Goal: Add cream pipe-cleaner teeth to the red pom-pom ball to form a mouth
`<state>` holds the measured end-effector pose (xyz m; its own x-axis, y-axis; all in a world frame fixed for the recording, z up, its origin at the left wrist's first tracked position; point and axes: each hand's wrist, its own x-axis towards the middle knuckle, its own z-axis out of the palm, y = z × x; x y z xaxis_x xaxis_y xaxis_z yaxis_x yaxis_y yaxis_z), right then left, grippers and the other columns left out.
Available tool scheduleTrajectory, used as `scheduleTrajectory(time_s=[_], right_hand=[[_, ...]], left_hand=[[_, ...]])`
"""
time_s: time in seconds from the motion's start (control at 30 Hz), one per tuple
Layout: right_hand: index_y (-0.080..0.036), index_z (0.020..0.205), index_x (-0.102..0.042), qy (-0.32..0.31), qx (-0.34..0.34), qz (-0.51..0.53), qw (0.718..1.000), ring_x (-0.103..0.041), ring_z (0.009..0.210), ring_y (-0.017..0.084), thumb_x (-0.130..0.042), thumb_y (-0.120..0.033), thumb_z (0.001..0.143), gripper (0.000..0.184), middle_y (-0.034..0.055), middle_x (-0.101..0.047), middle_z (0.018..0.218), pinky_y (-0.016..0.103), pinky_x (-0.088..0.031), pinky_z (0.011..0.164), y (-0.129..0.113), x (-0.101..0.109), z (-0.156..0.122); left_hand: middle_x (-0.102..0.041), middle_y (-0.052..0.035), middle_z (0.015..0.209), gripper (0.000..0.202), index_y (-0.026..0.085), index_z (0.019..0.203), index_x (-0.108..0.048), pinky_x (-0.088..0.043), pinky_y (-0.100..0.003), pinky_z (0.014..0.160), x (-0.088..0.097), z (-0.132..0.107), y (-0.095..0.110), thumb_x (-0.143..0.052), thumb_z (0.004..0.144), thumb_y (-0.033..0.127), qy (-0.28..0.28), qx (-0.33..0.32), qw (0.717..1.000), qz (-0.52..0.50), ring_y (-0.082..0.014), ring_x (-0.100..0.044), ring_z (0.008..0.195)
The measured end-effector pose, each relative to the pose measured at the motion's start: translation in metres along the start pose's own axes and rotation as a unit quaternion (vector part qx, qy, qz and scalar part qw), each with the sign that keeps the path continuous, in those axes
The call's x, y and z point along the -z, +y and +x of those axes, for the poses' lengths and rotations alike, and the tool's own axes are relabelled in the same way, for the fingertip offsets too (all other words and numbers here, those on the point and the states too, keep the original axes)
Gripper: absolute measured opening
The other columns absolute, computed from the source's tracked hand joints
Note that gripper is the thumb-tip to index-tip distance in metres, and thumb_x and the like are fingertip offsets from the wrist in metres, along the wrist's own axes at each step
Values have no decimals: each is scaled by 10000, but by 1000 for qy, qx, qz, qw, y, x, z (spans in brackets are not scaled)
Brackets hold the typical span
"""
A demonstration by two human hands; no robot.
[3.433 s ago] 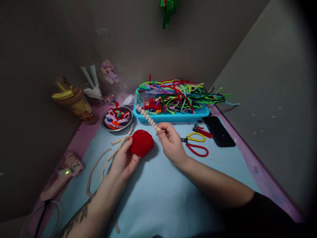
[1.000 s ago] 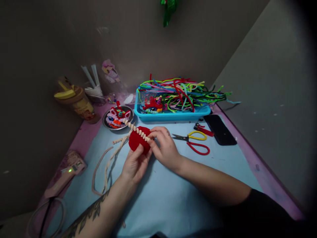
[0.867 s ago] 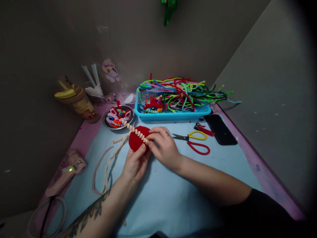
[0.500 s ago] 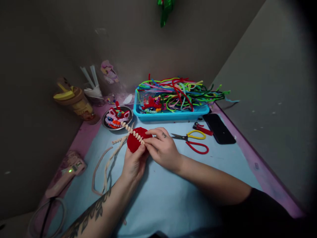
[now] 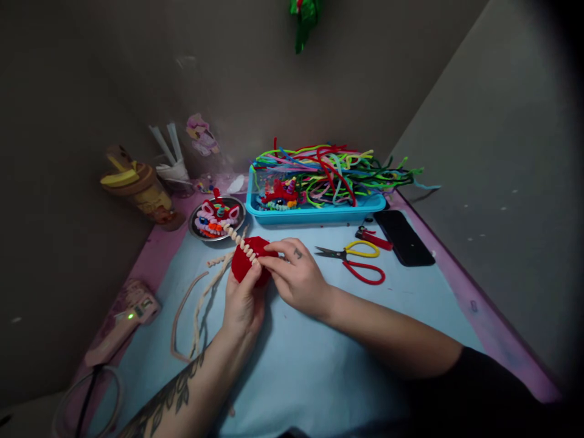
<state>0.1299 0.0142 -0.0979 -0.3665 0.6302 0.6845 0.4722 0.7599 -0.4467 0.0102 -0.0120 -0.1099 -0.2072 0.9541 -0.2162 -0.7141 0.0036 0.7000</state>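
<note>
My left hand (image 5: pixel 244 301) grips a round red piece (image 5: pixel 241 266) from below, its thumb pressing on the front. Across the red surface runs a coiled cream pipe cleaner (image 5: pixel 236 237), whose upper end sticks out past the edge towards the bowl. My right hand (image 5: pixel 296 274) pinches the coil's lower end with thumb and forefinger, close to my left thumb. To the left, more cream pipe cleaners (image 5: pixel 201 304) lie loose on the pale blue cloth. Scissors (image 5: pixel 349 255) with one yellow and one red handle rest open to the right of my hands.
A blue tray (image 5: pixel 314 216) heaped with coloured pipe cleaners stands at the back. Beside it is a metal bowl (image 5: pixel 214 239) of small fuzzy pieces. A red lighter (image 5: pixel 376 239) and a black phone (image 5: pixel 404 238) lie right; a pink glue gun (image 5: pixel 121 325) lies left.
Both hands have shifted slightly left with the red piece and the coil. My right fingers still pinch the coil's lower end.
</note>
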Motion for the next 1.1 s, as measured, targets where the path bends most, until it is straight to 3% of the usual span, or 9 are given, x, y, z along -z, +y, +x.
scheduleTrajectory(time_s=[0.5, 0.87, 1.0, 1.1], right_hand=[[-200, 953, -670, 5, -27, -5, 1000, -528, 1060, 241, -574, -161, 888, 123, 87, -651, 1072, 428, -470, 943, 0, -2, -1], [-223, 993, -689, -2, -21, 57, 998, -536, 1063, 231, -569, -164, 883, 173, 86, -638, 1079, 427, -474, 943, 4, -4, 2], [-238, 1094, -649, 37, -53, 80, 995, -568, 1055, 230, -548, -171, 885, 242, 85, -626, 1074, 438, -480, 927, 8, 1, 5], [-228, 1079, -632, 68, -62, 67, 993, -585, 1024, 229, -545, -178, 887, 216, 83, -627, 1032, 430, -485, 901, 13, 4, 5]], left_hand=[[-708, -52, 1140, 452, 217, 1111, -679, -492, -248, 933, 2, -1, -3, -810, 680, 181, 5, -18, 1000, 0, -170, -661, 1024], [-725, -45, 1046, 417, 198, 1081, -678, -510, -236, 873, 0, 2, 5, -787, 682, 147, 30, -40, 999, 14, -161, -671, 947], [-728, -34, 1034, 345, 210, 1032, -697, -537, -274, 857, 0, 8, 16, -773, 696, 189, 33, -31, 999, -13, -186, -670, 954], [-730, -8, 1047, 332, 244, 1022, -702, -552, -297, 846, 1, 11, 24, -767, 699, 201, 66, -16, 997, -32, -201, -659, 998]])
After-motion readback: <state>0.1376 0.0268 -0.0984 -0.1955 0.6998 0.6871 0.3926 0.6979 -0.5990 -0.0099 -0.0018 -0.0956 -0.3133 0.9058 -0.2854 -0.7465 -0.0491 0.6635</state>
